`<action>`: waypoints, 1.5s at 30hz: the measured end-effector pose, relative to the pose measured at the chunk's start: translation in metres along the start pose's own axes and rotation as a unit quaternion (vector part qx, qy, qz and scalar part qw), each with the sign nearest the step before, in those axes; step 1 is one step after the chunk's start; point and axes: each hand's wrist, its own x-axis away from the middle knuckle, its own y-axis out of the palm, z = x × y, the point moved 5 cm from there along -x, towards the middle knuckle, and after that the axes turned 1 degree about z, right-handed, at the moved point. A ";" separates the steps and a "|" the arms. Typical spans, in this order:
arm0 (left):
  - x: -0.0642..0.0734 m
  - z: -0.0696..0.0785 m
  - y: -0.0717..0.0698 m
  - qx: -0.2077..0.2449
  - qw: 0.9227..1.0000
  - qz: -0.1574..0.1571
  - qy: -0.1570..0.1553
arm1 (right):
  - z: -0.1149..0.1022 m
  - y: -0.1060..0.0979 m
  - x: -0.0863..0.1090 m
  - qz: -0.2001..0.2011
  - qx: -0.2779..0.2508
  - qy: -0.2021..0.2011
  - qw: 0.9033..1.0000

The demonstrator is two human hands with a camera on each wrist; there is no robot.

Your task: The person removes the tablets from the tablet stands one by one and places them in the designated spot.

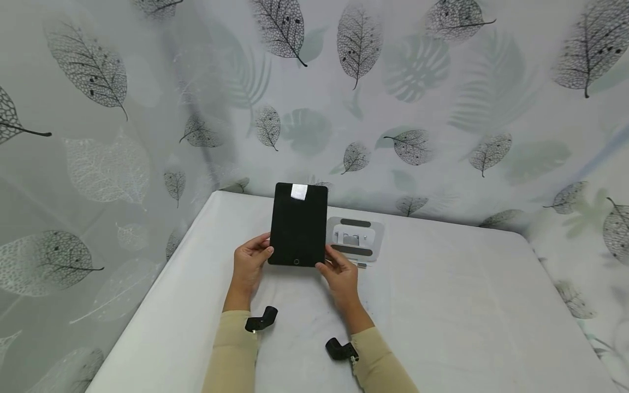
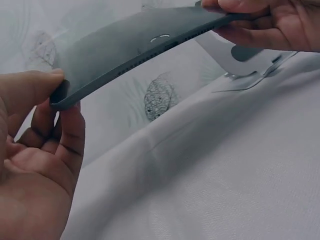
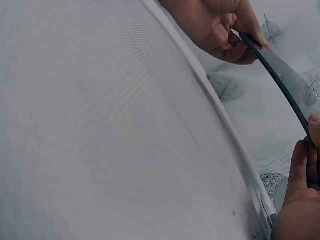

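Observation:
A black tablet (image 1: 298, 226) is held up over the white table, its dark screen and round home button facing me in the head view. Its lower left corner is pinched between the thumb and fingers of my left hand (image 1: 249, 262). My right hand (image 1: 342, 274) grips the lower right corner the same way. From the left wrist view, the tablet's bottom edge (image 2: 145, 56) shows speaker holes and a port. The right wrist view catches the tablet (image 3: 282, 87) nearly edge-on, between both hands. A whitish label (image 1: 298, 191) sits at its top.
Behind the tablet to the right lies a pale grey plate (image 1: 377, 240) with two dark strips, resembling a tablet stand, partly covered by the tablet. A small dark item (image 1: 362, 265) lies just below it. Leaf-patterned curtain (image 1: 304, 131) surrounds the white table (image 1: 457, 305).

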 end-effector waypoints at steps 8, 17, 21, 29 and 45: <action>-0.003 -0.008 -0.016 -0.100 0.993 0.035 -0.051 | 0.012 0.003 -0.003 -0.014 0.059 0.083 0.995; -0.008 -0.009 -0.017 -0.158 0.981 0.076 -0.083 | 0.022 0.003 -0.008 -0.008 0.139 0.134 0.981; -0.007 -0.009 -0.018 -0.164 0.978 0.091 -0.092 | 0.023 0.004 -0.008 -0.008 0.144 0.146 0.979; -0.006 -0.009 -0.020 -0.222 0.963 0.110 -0.101 | 0.014 0.007 -0.009 -0.014 0.160 0.166 0.973; -0.005 -0.001 -0.013 -0.380 0.912 0.086 -0.131 | 0.016 0.005 -0.005 0.007 0.236 0.140 0.962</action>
